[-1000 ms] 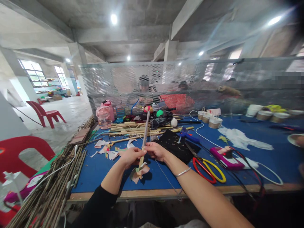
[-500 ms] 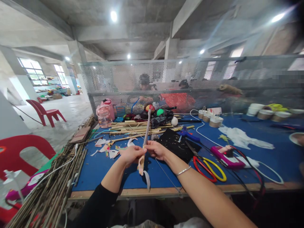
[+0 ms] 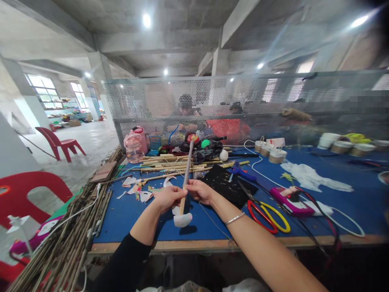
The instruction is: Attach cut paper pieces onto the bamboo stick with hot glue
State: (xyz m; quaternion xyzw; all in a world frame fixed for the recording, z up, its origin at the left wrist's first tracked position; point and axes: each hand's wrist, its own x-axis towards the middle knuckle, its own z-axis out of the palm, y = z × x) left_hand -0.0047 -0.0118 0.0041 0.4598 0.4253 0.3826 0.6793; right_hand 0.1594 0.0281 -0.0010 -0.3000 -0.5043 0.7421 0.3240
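A thin wooden stick point(image 3: 187, 164) is held in both my hands over the blue table point(image 3: 127, 219). It points away from me and carries a red and yellow ball point(image 3: 192, 139) on its far end. My left hand point(image 3: 169, 198) is closed round the stick's lower part. My right hand point(image 3: 198, 190) pinches the stick just beside it. A loose white paper strip point(image 3: 182, 219) curls off the stick's near end, below my hands.
Red and yellow scissors point(image 3: 267, 216), a pink device with cables point(image 3: 290, 201), a black cloth point(image 3: 226, 185), paper scraps point(image 3: 139, 190) and bamboo sticks point(image 3: 170, 164) lie on the table. A stick bundle point(image 3: 69, 239) lines its left edge. People sit behind a mesh screen point(image 3: 212, 105).
The paper hanging from the stick's near end has turned and changed shape, from a pinkish bunch to a white curl. Both hands have stayed in place on the stick.
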